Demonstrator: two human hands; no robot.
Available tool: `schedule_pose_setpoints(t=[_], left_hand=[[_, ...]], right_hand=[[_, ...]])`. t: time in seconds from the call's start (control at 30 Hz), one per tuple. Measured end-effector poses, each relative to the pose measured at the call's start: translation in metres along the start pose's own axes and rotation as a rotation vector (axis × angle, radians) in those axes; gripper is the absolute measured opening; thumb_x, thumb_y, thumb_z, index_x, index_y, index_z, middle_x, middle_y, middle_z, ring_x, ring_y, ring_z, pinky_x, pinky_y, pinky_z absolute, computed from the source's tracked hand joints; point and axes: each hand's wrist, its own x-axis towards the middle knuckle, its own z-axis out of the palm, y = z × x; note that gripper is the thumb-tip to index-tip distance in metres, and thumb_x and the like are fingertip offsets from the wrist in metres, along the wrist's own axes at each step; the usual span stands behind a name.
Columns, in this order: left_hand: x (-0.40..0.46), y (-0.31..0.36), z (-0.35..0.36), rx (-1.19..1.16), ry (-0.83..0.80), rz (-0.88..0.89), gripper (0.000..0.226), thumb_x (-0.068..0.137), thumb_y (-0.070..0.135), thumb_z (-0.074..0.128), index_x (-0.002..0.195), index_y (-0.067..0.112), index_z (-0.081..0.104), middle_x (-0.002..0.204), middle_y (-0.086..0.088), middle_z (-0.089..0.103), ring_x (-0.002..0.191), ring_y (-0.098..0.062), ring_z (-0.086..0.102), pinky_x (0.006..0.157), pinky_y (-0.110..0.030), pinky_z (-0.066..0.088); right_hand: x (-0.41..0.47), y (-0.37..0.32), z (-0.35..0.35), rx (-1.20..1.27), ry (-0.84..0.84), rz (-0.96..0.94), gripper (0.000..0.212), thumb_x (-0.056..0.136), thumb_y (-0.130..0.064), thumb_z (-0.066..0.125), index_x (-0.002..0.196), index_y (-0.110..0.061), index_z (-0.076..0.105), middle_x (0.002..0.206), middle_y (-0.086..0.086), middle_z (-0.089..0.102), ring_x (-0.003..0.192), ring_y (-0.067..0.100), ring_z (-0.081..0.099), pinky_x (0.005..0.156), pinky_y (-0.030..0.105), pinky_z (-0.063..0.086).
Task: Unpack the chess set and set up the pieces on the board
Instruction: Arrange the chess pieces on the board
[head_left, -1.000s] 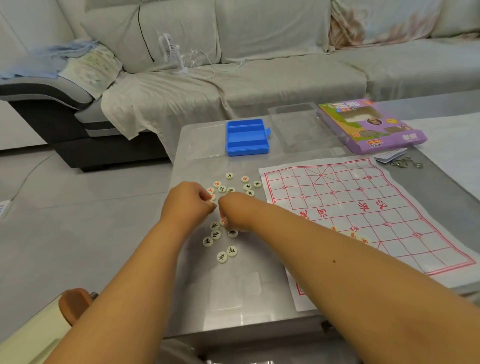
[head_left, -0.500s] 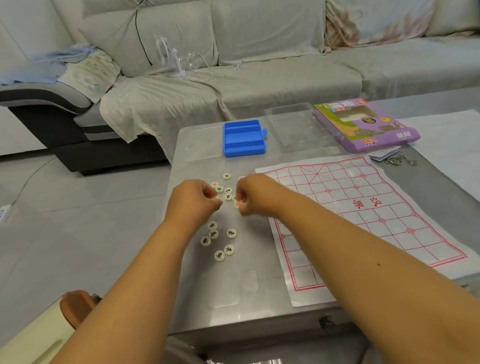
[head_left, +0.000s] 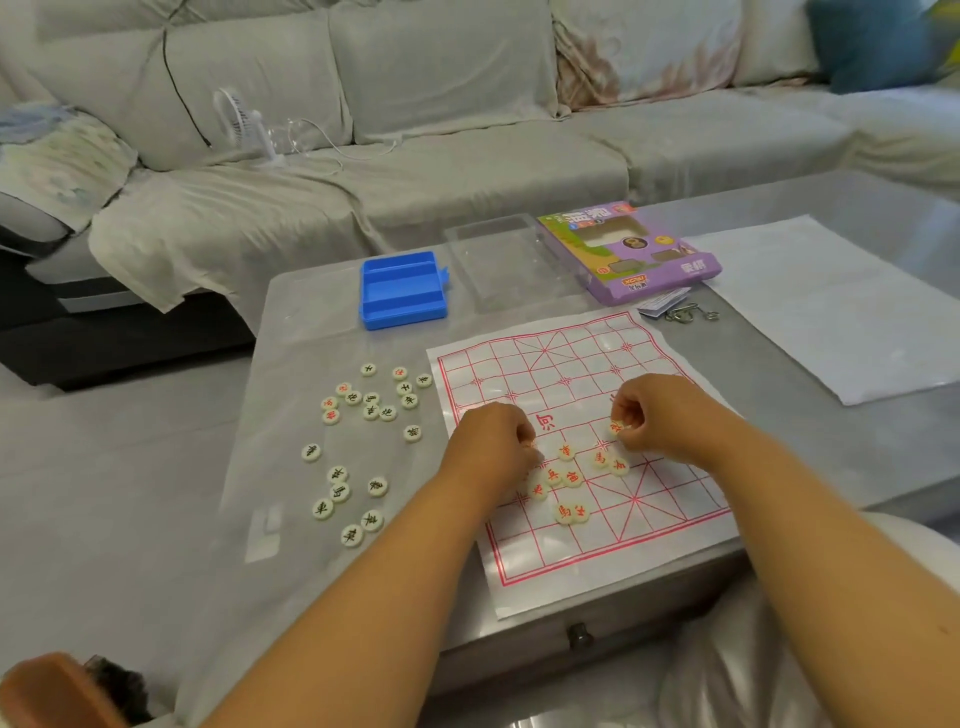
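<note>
Both hands (head_left: 498, 441) (head_left: 657, 415) pinch red pieces (head_left: 569, 475) over the board (head_left: 670, 514)

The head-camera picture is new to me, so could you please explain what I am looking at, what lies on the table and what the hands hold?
No machine is here: a person wears a wide-angle camera on the head, looking forward and down at two bare arms. Both hands work over a white paper board with a red grid spread on a grey glass-topped table. The right hand pinches a round cream piece with a red character. The left hand is curled beside a loose cluster of red-marked pieces lying on the board; whether it holds one is hidden. Left of the board lie scattered round cream pieces, mostly black-marked. Farther back sit an open blue plastic tray, a clear plastic lid and a purple cardboard box, with a grey sofa behind.
</note>
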Motion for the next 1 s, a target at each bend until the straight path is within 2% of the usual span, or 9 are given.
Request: schedule_pose_setpoints(t=[0.17, 0.3, 0.37, 0.47, 0.6, 0.7, 0.83, 0.93, 1.0], left_hand=[[-0.002, 0.001, 0.004, -0.023, -0.045, 0.049, 0.022, 0.092, 0.029, 0.058, 0.099, 0.013, 0.072, 0.098, -0.002, 0.07, 0.085, -0.014, 0.061, 0.07, -0.022, 0.042], [-0.005, -0.019, -0.015, 0.0, 0.072, 0.017, 0.022, 0.093, 0.03, 0.057, 0.099, 0.015, 0.072, 0.097, 0.002, 0.07, 0.086, -0.012, 0.061, 0.074, -0.024, 0.045], [-0.007, -0.036, -0.03, 0.006, 0.143, -0.052, 0.017, 0.092, 0.028, 0.059, 0.096, 0.017, 0.072, 0.093, 0.002, 0.07, 0.082, -0.012, 0.061, 0.073, -0.025, 0.047], [-0.008, -0.069, -0.057, 0.039, 0.235, -0.196, 0.012, 0.089, 0.023, 0.061, 0.091, 0.018, 0.071, 0.09, 0.002, 0.069, 0.079, -0.013, 0.059, 0.07, -0.026, 0.047], [-0.008, -0.115, -0.088, 0.052, 0.379, -0.351, 0.012, 0.085, 0.025, 0.067, 0.093, 0.016, 0.069, 0.094, -0.001, 0.067, 0.089, -0.021, 0.06, 0.069, -0.025, 0.04], [0.0, -0.137, -0.096, 0.086, 0.362, -0.409, 0.032, 0.083, 0.03, 0.069, 0.108, 0.011, 0.064, 0.103, -0.007, 0.065, 0.098, -0.025, 0.059, 0.074, -0.028, 0.041], [0.019, -0.148, -0.094, 0.206, 0.324, -0.44, 0.047, 0.081, 0.044, 0.068, 0.11, 0.008, 0.059, 0.108, -0.01, 0.06, 0.098, -0.03, 0.057, 0.07, -0.031, 0.041], [0.032, -0.154, -0.094, 0.267, 0.318, -0.456, 0.044, 0.081, 0.047, 0.067, 0.103, 0.01, 0.06, 0.106, -0.01, 0.059, 0.093, -0.031, 0.058, 0.068, -0.032, 0.043], [0.039, -0.159, -0.096, 0.271, 0.305, -0.444, 0.036, 0.084, 0.042, 0.066, 0.1, 0.009, 0.062, 0.102, -0.011, 0.061, 0.089, -0.031, 0.059, 0.068, -0.032, 0.044]], right_hand=[[0.001, 0.007, 0.0, -0.006, -0.06, -0.005, 0.019, 0.084, -0.024, 0.068, 0.103, -0.022, 0.067, 0.098, -0.005, 0.065, 0.089, 0.01, 0.059, 0.079, 0.019, 0.048], [0.005, -0.012, -0.009, 0.016, 0.077, -0.023, 0.021, 0.089, -0.025, 0.062, 0.11, -0.02, 0.066, 0.104, -0.002, 0.066, 0.088, 0.009, 0.057, 0.078, 0.02, 0.045], [0.012, -0.036, -0.008, 0.037, 0.11, -0.087, 0.021, 0.09, -0.026, 0.061, 0.11, -0.02, 0.066, 0.103, -0.002, 0.067, 0.086, 0.009, 0.057, 0.076, 0.019, 0.045], [0.029, -0.082, 0.004, 0.063, 0.04, -0.178, 0.024, 0.09, -0.027, 0.06, 0.113, -0.02, 0.065, 0.106, -0.001, 0.066, 0.091, 0.011, 0.058, 0.084, 0.023, 0.048], [0.06, -0.136, 0.026, 0.045, 0.048, -0.286, 0.023, 0.091, -0.028, 0.059, 0.112, -0.019, 0.065, 0.109, -0.001, 0.065, 0.09, 0.011, 0.056, 0.083, 0.023, 0.046], [0.089, -0.163, 0.039, 0.023, 0.084, -0.298, 0.023, 0.091, -0.024, 0.057, 0.112, -0.018, 0.064, 0.108, 0.003, 0.065, 0.093, 0.016, 0.058, 0.084, 0.028, 0.048], [0.127, -0.185, 0.05, -0.034, 0.112, -0.283, 0.026, 0.09, -0.023, 0.057, 0.115, -0.018, 0.062, 0.112, 0.005, 0.063, 0.102, 0.023, 0.057, 0.088, 0.033, 0.047], [0.147, -0.197, 0.057, -0.101, 0.102, -0.284, 0.032, 0.089, -0.023, 0.06, 0.121, -0.018, 0.058, 0.117, 0.006, 0.061, 0.108, 0.024, 0.055, 0.089, 0.033, 0.045], [0.156, -0.204, 0.057, -0.196, 0.006, -0.275, 0.039, 0.087, -0.023, 0.064, 0.125, -0.017, 0.055, 0.122, 0.007, 0.058, 0.111, 0.025, 0.054, 0.091, 0.033, 0.046]])
